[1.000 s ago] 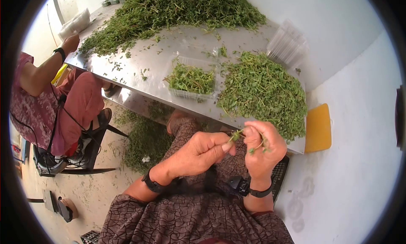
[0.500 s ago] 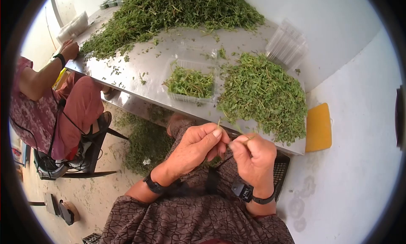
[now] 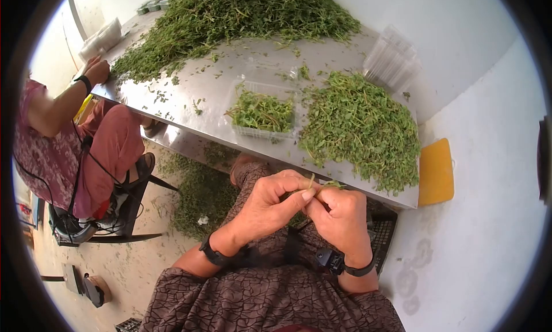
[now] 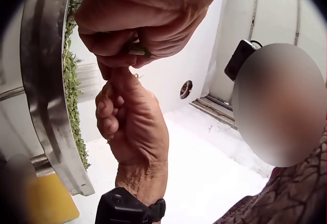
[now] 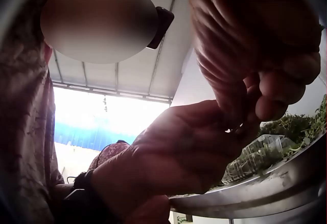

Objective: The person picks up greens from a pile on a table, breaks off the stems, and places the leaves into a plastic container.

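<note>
Fingertips together, the left hand [image 3: 267, 208] and right hand [image 3: 342, 217] are pinching a thin green leafy sprig [image 3: 333, 184], up above the brown crackle-patterned clothing [image 3: 259, 292], just off the edge of the shiny metal table [image 3: 211, 87]! Beyond sits a clear plastic box [image 3: 261, 132] holding greens, beside a broad heap of leafy stems [image 3: 362, 130].

The table [image 3: 215, 95] is glossy metal, the tub [image 3: 259, 132] plastic.

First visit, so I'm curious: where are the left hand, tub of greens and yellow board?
Left hand [image 3: 269, 205], head view: its back.
Tub of greens [image 3: 256, 132], head view: front wall.
Yellow board [image 3: 437, 174], head view: flat face.
</note>
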